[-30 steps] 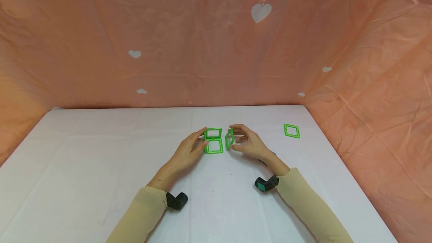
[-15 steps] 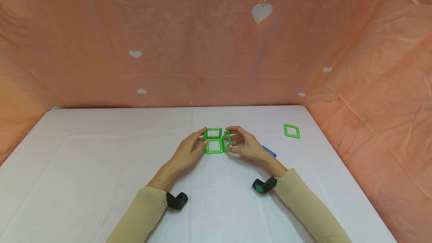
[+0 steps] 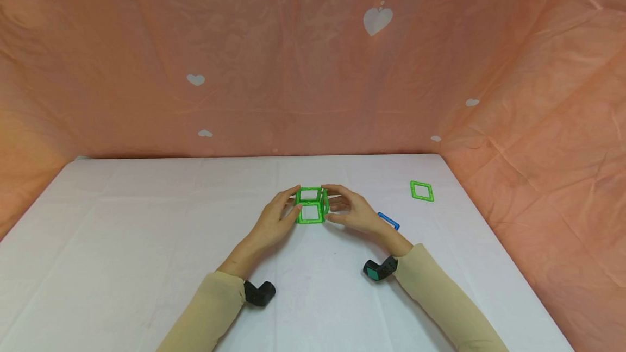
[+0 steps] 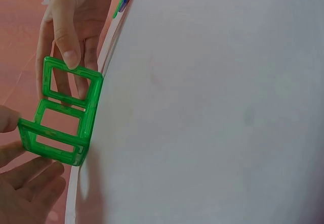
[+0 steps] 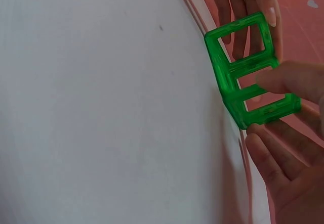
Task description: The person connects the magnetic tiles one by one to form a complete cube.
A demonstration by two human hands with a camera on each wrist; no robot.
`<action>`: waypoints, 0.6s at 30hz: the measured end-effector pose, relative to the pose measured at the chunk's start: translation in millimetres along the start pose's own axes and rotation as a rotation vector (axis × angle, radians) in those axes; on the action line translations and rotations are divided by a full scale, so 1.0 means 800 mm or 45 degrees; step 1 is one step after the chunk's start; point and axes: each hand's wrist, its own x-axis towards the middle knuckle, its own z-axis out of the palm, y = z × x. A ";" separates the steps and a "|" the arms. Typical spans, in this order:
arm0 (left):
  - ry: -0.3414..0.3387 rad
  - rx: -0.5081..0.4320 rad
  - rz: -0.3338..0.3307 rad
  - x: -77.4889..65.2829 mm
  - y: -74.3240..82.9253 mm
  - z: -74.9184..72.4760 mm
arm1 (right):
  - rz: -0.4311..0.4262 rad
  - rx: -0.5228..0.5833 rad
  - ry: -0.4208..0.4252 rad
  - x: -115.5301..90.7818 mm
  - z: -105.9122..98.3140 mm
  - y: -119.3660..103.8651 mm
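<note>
Green see-through magnetic square tiles stand joined as a small open box (image 3: 311, 203) between the two hands; the same box (image 4: 90, 115) shows in the left wrist view. My left hand (image 3: 271, 220) holds its left side between thumb and fingers. On the opposite side, my right hand (image 3: 357, 213) pinches the right-hand tile (image 3: 325, 205), which stands upright against the rest. In the right wrist view, the right thumb (image 5: 293, 80) lies along that tile, with fingers on the far side. I cannot tell whether the box touches the table.
A blue tile (image 3: 388, 221) lies on the white table (image 3: 161, 232) just beyond the right wrist, partly hidden by it. Farther right lies one loose green square tile (image 3: 413, 189). An orange curtain (image 3: 293, 69) with hearts hangs behind the table.
My right hand has moved left with its green tile, closing the gap to the tiles in my left hand; they now meet. The blue tile has come into view. The left hand stayed almost still.
</note>
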 end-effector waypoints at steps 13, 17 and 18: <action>-0.018 -0.113 -0.032 0.001 -0.002 0.001 | -0.002 -0.029 0.002 0.001 0.002 -0.003; -0.013 -0.118 -0.028 0.002 -0.003 0.001 | 0.020 -0.021 0.018 0.000 0.002 -0.004; -0.014 -0.117 -0.030 0.002 -0.004 0.002 | 0.029 -0.019 0.022 0.000 0.002 -0.005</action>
